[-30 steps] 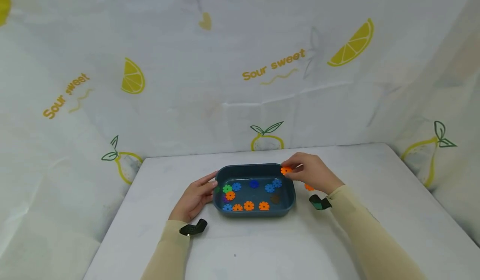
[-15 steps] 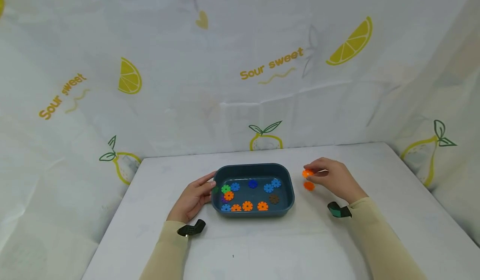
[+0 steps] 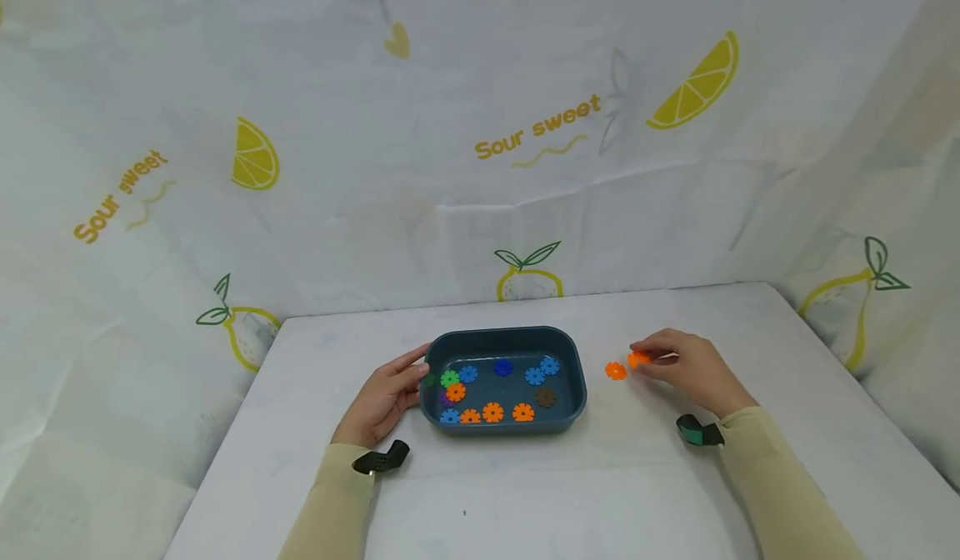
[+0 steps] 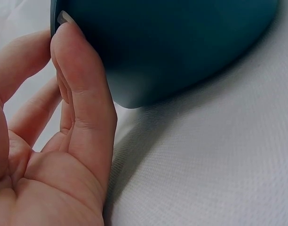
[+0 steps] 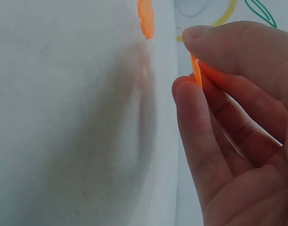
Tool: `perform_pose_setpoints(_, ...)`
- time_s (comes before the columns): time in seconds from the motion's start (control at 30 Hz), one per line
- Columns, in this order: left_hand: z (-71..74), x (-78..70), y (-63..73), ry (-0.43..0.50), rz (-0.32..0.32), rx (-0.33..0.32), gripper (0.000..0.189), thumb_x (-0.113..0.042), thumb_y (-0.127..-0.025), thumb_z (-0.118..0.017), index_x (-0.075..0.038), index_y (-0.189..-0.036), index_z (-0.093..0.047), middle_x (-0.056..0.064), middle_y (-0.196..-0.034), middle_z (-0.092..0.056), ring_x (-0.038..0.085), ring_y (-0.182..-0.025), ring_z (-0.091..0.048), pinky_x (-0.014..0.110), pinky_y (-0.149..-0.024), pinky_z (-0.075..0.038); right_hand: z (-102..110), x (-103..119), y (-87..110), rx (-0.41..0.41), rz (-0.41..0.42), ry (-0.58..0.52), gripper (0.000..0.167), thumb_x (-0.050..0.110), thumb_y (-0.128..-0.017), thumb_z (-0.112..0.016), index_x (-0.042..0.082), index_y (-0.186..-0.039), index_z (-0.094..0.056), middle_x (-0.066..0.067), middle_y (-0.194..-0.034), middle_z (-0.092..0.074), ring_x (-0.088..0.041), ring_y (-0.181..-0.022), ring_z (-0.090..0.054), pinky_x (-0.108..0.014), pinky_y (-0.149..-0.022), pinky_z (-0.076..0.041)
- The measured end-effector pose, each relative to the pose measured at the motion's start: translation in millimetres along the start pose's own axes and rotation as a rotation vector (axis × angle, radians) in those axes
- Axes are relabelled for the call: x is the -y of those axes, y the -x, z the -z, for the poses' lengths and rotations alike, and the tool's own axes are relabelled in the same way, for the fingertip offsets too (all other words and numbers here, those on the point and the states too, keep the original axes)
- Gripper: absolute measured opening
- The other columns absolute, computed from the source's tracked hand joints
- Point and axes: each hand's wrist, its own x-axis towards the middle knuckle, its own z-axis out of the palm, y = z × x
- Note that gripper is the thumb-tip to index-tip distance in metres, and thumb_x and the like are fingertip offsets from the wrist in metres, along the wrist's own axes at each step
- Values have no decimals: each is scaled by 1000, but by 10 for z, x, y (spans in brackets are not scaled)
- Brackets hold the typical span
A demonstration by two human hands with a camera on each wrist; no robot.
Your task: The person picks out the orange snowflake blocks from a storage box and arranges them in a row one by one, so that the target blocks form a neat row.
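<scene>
A dark blue-green rectangular tray sits mid-table, with my left hand gripping its left end at the rim. The left wrist view shows those fingertips against the tray wall. To the right of the tray, my right hand pinches an orange notched plastic disc between thumb and fingertips, close over the table. In the right wrist view this disc is seen edge-on, mostly covered by the fingers. Another orange disc lies flat on the table between hand and tray.
Inside the tray are several notched discs: orange ones, light blue ones, a dark blue one, a green one and a brown one. A white cloth printed with lemons hangs behind the white table.
My right hand has moved from over the tray's right rim to the right and down, past the loose orange disc, still pinching its own disc. The left hand keeps its grip on the tray.
</scene>
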Motion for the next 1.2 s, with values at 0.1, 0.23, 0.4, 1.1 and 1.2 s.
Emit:
perform_pose_setpoints(0.1, 6, 7, 4, 6, -5, 6, 58, -29, -101, -79, -22, -155, -61, 4, -132, -74, 14, -91, -69, 26, -85, -63, -8, -8, 3, 5, -1, 0, 34, 17, -95, -84, 9, -128, -79, -8, -123, -76, -27, -111, -71, -24, -92, -61)
perform_pose_setpoints(0.23, 3, 0, 19, 5, -11, 10, 57, -27, -101, -79, -22, -155, -61, 5, -133, -73, 14, -91, -69, 27, -85, -63, -36, -3, -9, 9, 0, 9, 32, 16, -95, -83, 8, -127, -79, -9, -121, -76, -27, -110, -71, -45, -97, -63)
perform_pose_setpoints(0.4, -5, -13, 14, -10, -14, 15, 57, -29, -102, -78, -22, -156, -60, 4, -133, -73, 13, -90, -68, 26, -85, -63, -58, -3, -9, 18, -21, 25, 32, 15, -96, -81, 8, -128, -79, -9, -121, -76, -27, -110, -71, -52, -99, -62)
perform_pose_setpoints(1.1, 10, 14, -16, -5, -9, 14, 55, -28, -103, -76, -23, -156, -60, 4, -134, -74, 13, -92, -70, 27, -87, -64, -124, -31, -17, 32, -37, 33, 30, 15, -96, -81, 9, -125, -79, -10, -122, -75, -27, -108, -68, -52, -98, -61)
perform_pose_setpoints(1.2, 6, 11, -15, -10, -10, 15, 55, -29, -103, -76, -23, -156, -60, 4, -135, -74, 14, -93, -70, 27, -87, -64, -122, -29, -16, 29, -37, 31, 30, 15, -96, -81, 9, -125, -79, -10, -122, -75, -26, -108, -68, -53, -97, -61)
